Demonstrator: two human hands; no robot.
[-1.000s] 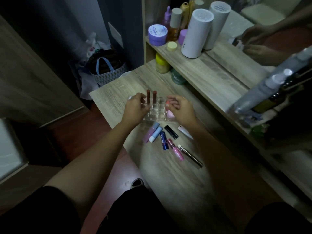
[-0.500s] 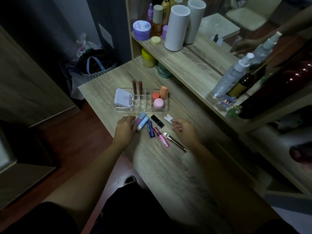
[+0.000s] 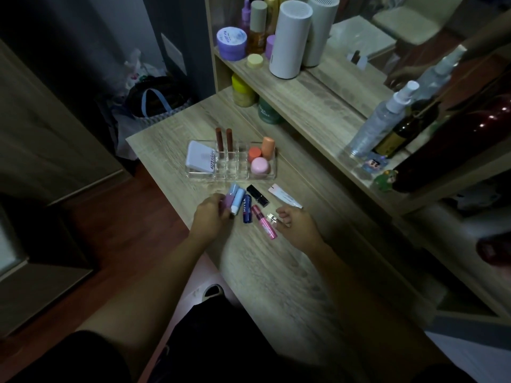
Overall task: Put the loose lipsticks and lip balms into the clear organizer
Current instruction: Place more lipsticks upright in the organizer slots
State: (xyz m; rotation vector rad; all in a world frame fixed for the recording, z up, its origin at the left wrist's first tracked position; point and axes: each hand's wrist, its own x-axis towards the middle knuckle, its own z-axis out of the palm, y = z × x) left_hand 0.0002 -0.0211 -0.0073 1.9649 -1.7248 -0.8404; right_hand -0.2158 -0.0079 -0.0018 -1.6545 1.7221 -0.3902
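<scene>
The clear organizer (image 3: 218,176) stands on the wooden desk and holds a white compact (image 3: 200,158), two brown-red lipsticks (image 3: 224,139), orange items and a round pink balm (image 3: 260,165). In front of it lie loose sticks: a mauve lip balm (image 3: 229,199), a light blue balm (image 3: 238,199), a dark blue Nivea balm (image 3: 247,208), a black lipstick (image 3: 257,194), a pink gloss (image 3: 264,222) and a white tube (image 3: 284,195). My left hand (image 3: 211,215) pinches the mauve balm. My right hand (image 3: 297,226) curls over a thin silver-capped stick (image 3: 272,217), mostly hiding it.
A raised shelf (image 3: 318,106) runs along the desk's right side with jars, a white cylinder (image 3: 289,40), spray bottles and a dark bottle. A yellow jar (image 3: 243,91) and a green jar sit under it. The desk's left edge drops to the floor, where bags lie.
Both hands have drawn back from the organizer to the loose sticks. My left fingers have closed on the mauve balm, and my right hand has moved onto the thin stick.
</scene>
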